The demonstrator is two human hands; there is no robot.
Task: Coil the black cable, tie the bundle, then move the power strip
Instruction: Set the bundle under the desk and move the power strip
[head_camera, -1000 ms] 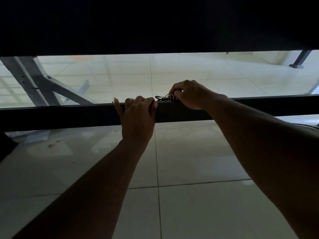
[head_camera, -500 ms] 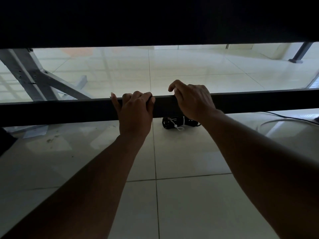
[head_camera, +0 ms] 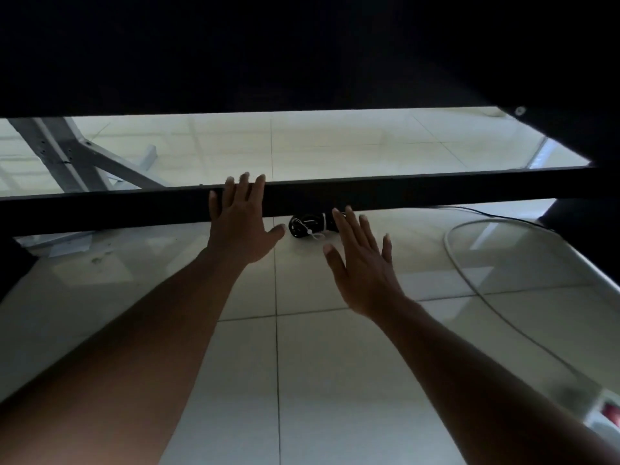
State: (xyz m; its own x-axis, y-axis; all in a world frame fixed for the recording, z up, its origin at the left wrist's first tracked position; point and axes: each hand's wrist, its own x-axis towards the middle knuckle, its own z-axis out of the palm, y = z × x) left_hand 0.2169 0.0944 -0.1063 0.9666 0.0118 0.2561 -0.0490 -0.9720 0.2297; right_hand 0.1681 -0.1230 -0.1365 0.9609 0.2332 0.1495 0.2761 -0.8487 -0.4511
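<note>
Under a dark tabletop. Left hand (head_camera: 242, 223) flat, fingers straight and laid across the front of the long black horizontal crossbar (head_camera: 436, 193), tips reaching over its top edge; holds nothing. Right hand (head_camera: 364, 266) loose and spread, palm down over the pale glossy tiled floor (head_camera: 335, 364), grasping nothing. Coiled black cable bundle (head_camera: 307, 226), cinched with a thin white tie (head_camera: 315, 233), lies on the floor just below the crossbar, between the two hands; right fingertips overlap its right end, contact not clear. Thick white cord (head_camera: 451, 260) curves across the tiles to the right. Blurred white block with a red patch (head_camera: 605, 411) at lower right, possibly the power strip. Grey metal frame legs (head_camera: 77, 156) far left.
</note>
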